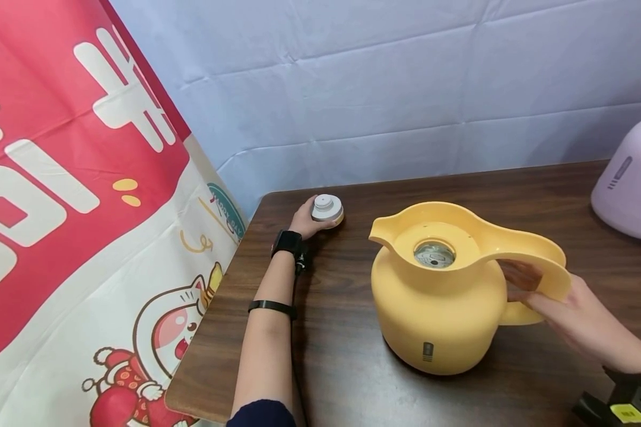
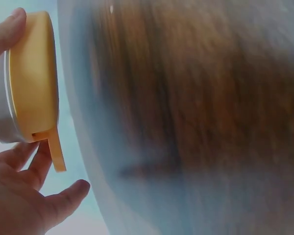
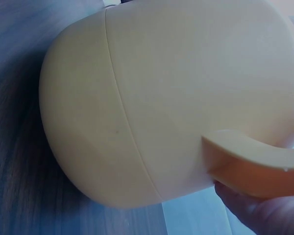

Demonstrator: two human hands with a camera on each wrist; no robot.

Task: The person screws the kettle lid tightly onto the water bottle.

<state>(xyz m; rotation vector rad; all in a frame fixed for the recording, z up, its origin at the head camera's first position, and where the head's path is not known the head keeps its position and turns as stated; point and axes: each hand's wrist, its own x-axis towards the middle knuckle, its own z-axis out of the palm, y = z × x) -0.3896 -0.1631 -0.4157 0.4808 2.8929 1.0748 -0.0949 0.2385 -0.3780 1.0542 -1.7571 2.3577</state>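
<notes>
At the far left of the table my left hand (image 1: 304,220) holds a round lid (image 1: 327,214), its white knobbed side facing up. The left wrist view shows the lid's yellow rim (image 2: 36,78) and a small lever (image 2: 57,152), with some fingers around it and others spread. Whether the lid touches the table cannot be told. A yellow thermal jug (image 1: 432,323) stands upright, its spout pointing left and its round mouth (image 1: 434,254) uncovered. My right hand (image 1: 563,305) grips the jug's handle (image 3: 255,164); some of its fingers are hidden behind the handle.
A dark wooden table (image 1: 347,373) carries everything. A lilac rounded vessel (image 1: 632,184) stands at the far right, partly out of frame. Behind the table hangs a pale cloth (image 1: 379,101), and a red and white printed banner (image 1: 59,237) hangs along the left side.
</notes>
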